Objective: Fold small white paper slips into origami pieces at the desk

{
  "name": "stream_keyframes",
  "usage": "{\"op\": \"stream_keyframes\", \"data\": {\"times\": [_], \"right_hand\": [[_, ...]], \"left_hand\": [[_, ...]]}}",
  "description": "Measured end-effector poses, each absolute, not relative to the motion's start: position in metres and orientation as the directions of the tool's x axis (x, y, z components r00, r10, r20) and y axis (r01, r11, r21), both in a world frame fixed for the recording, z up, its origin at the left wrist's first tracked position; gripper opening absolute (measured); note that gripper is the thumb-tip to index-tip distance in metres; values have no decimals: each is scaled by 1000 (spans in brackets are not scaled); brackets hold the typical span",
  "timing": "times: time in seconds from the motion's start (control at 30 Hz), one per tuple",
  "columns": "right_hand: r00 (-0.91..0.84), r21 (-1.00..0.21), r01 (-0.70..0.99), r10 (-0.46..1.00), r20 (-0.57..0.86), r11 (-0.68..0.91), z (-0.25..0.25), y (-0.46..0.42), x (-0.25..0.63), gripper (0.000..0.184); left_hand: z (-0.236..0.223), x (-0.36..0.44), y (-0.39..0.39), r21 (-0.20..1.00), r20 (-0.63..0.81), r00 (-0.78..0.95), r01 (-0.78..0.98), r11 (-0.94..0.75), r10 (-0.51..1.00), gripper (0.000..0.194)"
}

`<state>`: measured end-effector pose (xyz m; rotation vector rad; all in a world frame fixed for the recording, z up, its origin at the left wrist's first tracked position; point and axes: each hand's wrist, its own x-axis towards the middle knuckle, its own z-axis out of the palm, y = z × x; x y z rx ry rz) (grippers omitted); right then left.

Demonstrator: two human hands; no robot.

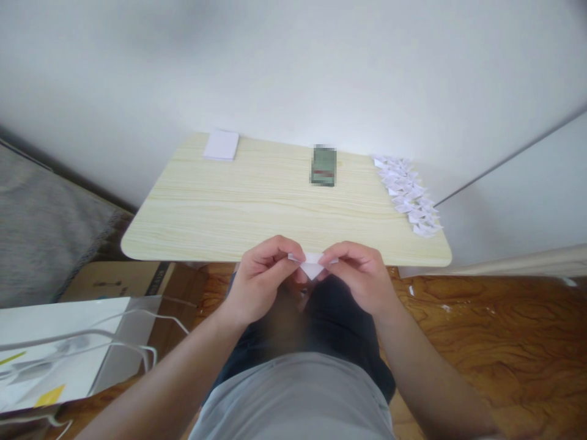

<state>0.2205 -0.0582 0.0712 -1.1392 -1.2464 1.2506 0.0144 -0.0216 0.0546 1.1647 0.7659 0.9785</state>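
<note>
Folded paper (313, 267) pointed down; left hand (261, 278), right hand (365, 275) pinched opposite ends, I guessed for steadiness. White folded pieces (406, 192) lay rightward, probably out of way.

Both hands (260, 282) pinch opposite ends of a folded white paper (312, 266) near the edge of the table (247, 201).

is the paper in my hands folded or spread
Folded: the white paper shows a straight band along one side and a triangular point opposite.
</note>
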Motion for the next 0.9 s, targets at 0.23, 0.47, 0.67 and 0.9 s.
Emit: {"op": "stream_keyframes", "data": {"times": [0.23,0.47,0.67,0.9], "right_hand": [[-82,-999,-54,997,5,0,77,-61,220,10],[-22,-1000,14,1000,-1,-1,79,-60,216,11],[11,-980,171,995,102,99,82,-62,217,15],[6,-946,290,988,152,144,84,-60,219,20]], "left_hand": [[62,12,-25,946,-32,429,-278,166,903,6],[65,11,-28,968,18,439,-233,95,898,14],[65,10,-26,996,-35,407,-65,67,913,23],[69,7,-23,998,-38,425,57,15,905,21]]}}
